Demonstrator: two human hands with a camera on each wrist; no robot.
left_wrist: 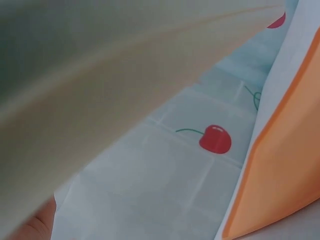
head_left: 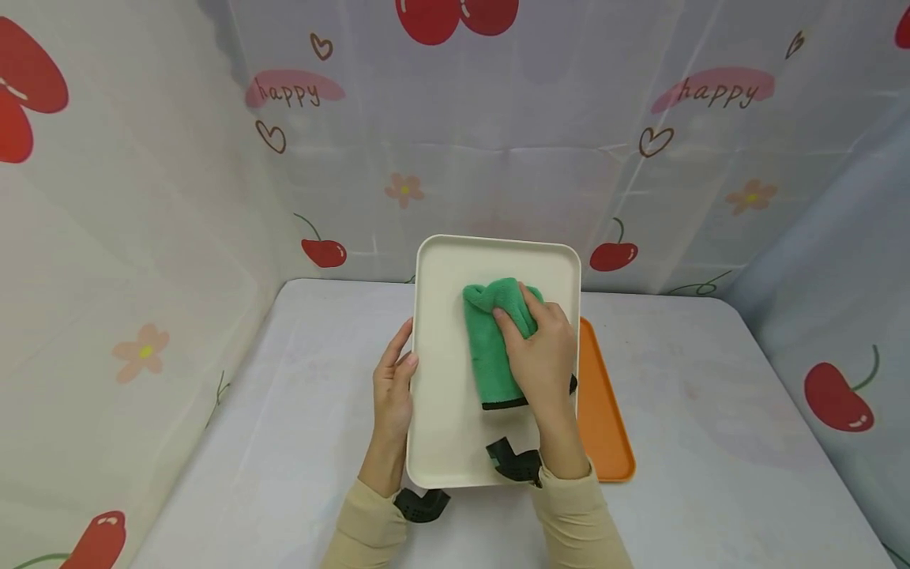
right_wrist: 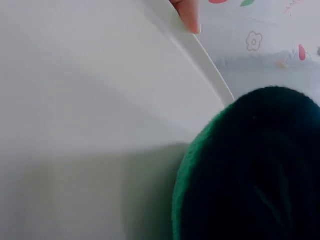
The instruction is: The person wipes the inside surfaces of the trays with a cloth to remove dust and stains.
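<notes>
Head view: a wiping step, by the look of it

Left hand [head_left: 392, 391] grips the left edge of a cream tray [head_left: 442, 371], held over the table [head_left: 725, 411]. Green cloth [head_left: 490, 356] lies against the tray's face, near the middle; right hand [head_left: 543, 352] grips it, thumb and fingers closed in. Orange tray [head_left: 604, 427] farther right, partly hidden. Next move probably calls for even pressure toward the bare corners, left hand bracing.

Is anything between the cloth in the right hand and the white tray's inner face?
Nothing visible: the right hand holds the green cloth apparently against the white tray; the orange tray lies beyond it.
</notes>
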